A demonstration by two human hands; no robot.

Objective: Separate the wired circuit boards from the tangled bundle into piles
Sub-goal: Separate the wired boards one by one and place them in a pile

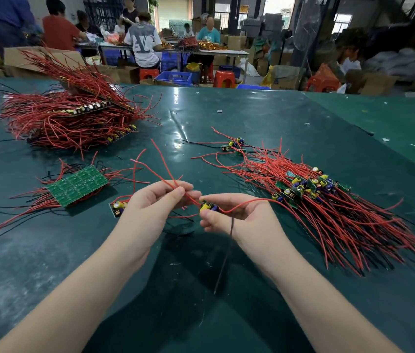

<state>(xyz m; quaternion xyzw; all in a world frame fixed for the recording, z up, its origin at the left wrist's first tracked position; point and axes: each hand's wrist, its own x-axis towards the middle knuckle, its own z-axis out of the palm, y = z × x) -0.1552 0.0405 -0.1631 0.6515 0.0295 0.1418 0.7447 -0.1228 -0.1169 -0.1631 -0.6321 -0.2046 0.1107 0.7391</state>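
My right hand (237,217) holds a small wired circuit board (209,207) with yellow and blue capacitors, just above the green table (252,118). My left hand (155,202) pinches red wires (160,171) that run from that board and fan up to the left. A thin black wire hangs down from the board. To the right lies a pile of separated small boards (305,187) with long red wires. A green board panel (77,185) with red and black wires lies at the left, with a single small board (118,208) just beside my left hand.
A big tangled bundle of boards and red wires (73,118) sits at the far left of the table. A few loose small boards (234,145) lie mid-table. Behind the table, several people work at benches among cardboard boxes, blue crates and red stools.
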